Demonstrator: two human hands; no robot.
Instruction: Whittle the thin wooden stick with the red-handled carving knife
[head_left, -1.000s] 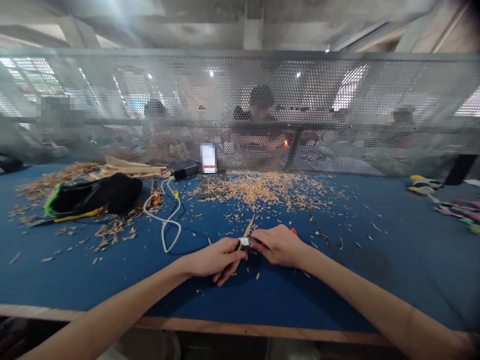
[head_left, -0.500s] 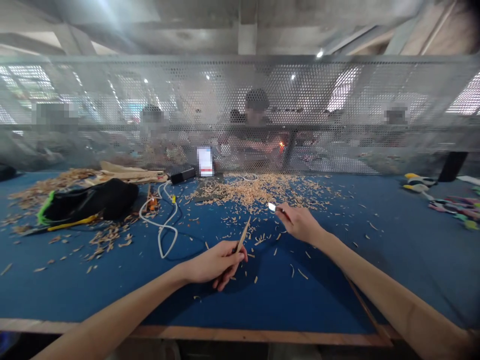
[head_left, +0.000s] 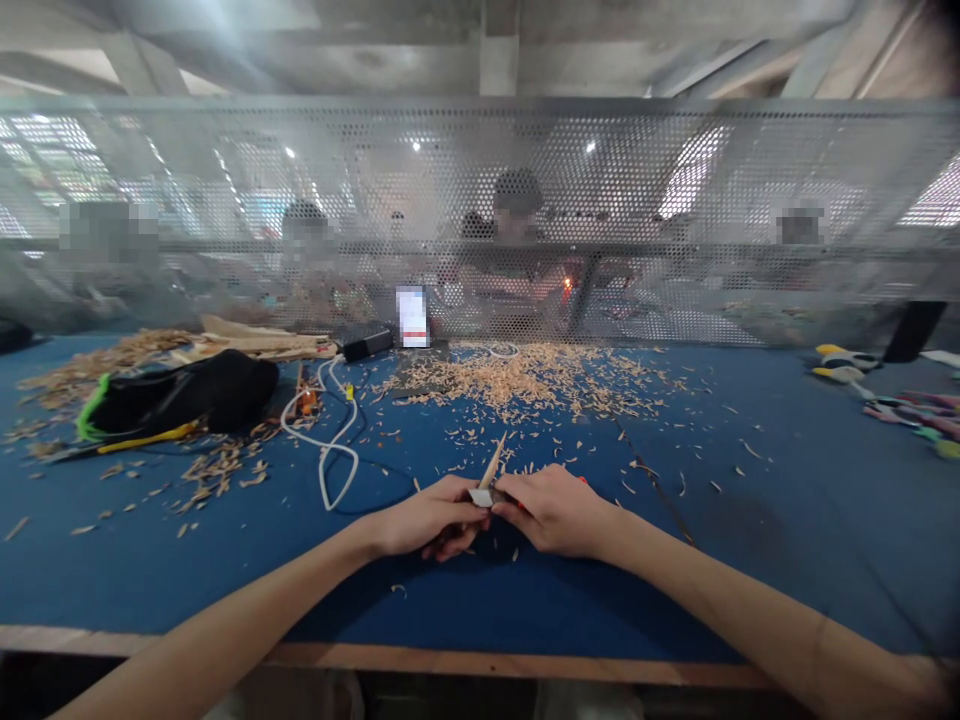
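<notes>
My left hand (head_left: 431, 517) grips a thin wooden stick (head_left: 493, 462) whose pointed tip slants up and away from me. My right hand (head_left: 555, 510) holds a small knife (head_left: 481, 496) with a red handle; its short pale blade rests against the stick just above my left fingers. Both hands meet over the blue table (head_left: 480, 590), near its front edge. Pale wood shavings (head_left: 525, 380) lie in a wide heap beyond my hands and are scattered around them.
A black bag with green and yellow trim (head_left: 180, 395) lies at left, beside a white cable (head_left: 330, 440) and wood offcuts (head_left: 247, 340). Coloured hand tools (head_left: 892, 400) lie at far right. A perforated metal screen (head_left: 480, 220) walls the table's back; people sit behind it.
My right hand, which had swung out forward and right with the knife half a second ago, has come back to the stick. The left hand stayed in place, holding the stick.
</notes>
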